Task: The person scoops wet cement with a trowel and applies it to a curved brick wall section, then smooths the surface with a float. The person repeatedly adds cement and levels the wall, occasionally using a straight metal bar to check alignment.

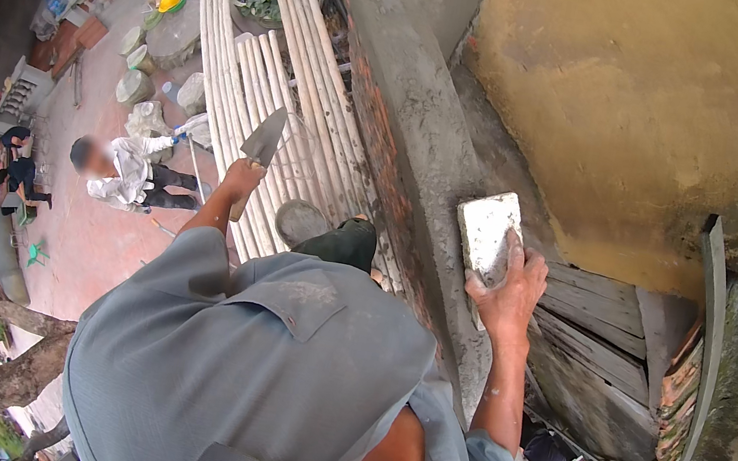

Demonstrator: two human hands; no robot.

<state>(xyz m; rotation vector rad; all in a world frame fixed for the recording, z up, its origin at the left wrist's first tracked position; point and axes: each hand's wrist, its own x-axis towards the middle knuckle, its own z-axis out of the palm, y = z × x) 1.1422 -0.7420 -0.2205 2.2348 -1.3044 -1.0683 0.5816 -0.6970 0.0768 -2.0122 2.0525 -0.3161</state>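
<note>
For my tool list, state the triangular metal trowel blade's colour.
The blade is grey, clearest in the head view.

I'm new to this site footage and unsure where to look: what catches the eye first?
A pale, flat, rectangular block in the right hand stands out right of centre. Left of centre, the left hand grips a pointed metal trowel, seen against whitish round poles. A large ochre-yellow wall fills the upper right.
</note>
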